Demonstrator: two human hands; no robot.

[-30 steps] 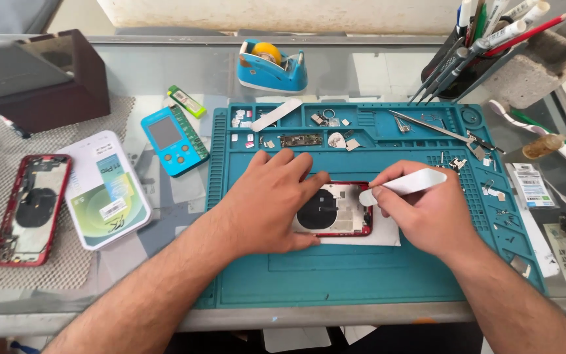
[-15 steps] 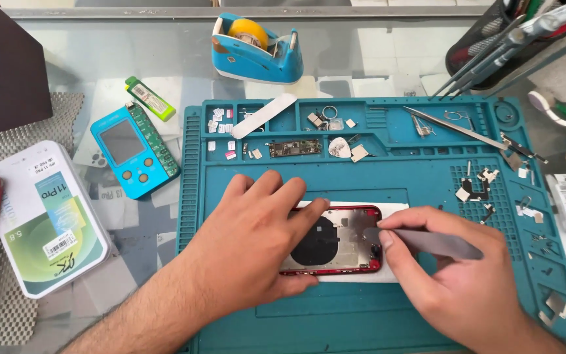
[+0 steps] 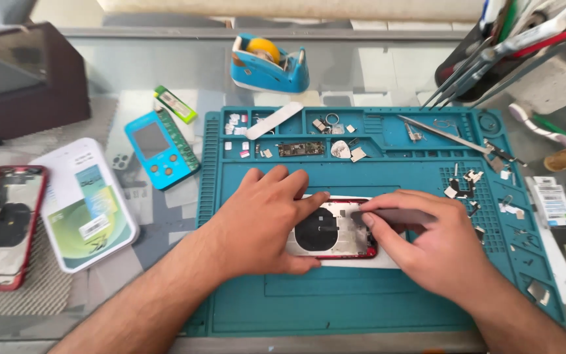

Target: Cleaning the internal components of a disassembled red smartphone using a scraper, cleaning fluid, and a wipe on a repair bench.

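A red opened phone housing [image 3: 333, 231] with a round black coil lies on a white sheet on the teal repair mat [image 3: 361, 301]. My left hand [image 3: 263, 219] lies flat on the housing's left end and pins it down. My right hand [image 3: 427, 242] holds a flat grey pry tool [image 3: 388, 215], its tip resting on the housing's upper right part.
Small screws, brackets, a circuit board [image 3: 301, 149] and tweezers [image 3: 450, 136] fill the mat's trays. To the left are a blue handheld tester [image 3: 160, 149], a white packet [image 3: 86, 203] and a second red phone housing [image 3: 4, 226]. A blue tape dispenser [image 3: 268, 64] and tool holder [image 3: 512, 46] stand behind.
My right hand turned the tool from upright to flat and brought its tip onto the housing. My left hand stays pressed on it. The camera view shifted closer.
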